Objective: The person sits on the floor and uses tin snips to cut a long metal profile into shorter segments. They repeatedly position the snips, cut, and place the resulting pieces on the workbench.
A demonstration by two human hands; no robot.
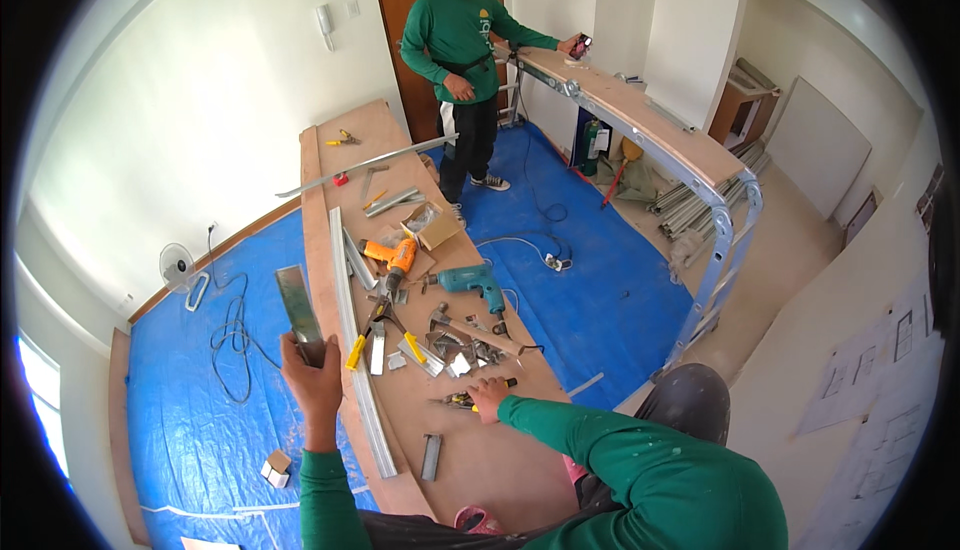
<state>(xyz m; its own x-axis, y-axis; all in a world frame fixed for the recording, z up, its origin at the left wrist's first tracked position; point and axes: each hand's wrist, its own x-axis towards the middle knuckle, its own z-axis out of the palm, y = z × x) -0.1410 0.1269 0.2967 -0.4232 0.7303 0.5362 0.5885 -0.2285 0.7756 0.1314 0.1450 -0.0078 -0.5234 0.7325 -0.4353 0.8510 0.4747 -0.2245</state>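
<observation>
Fingers of the left hand (312,375) clasp a short metal channel piece (298,312) upright above the worktop (480,455), while the right hand (489,396) rests curled on yellow-handled snips (462,400) lying there.

Blue tarp (200,390), orange drill (392,253), teal drill (470,282)

Dull grey metal strip (298,312) in the left hand (312,380); matt plywood bench (480,460), glossy blue plastic tarp (190,420) beneath.
</observation>
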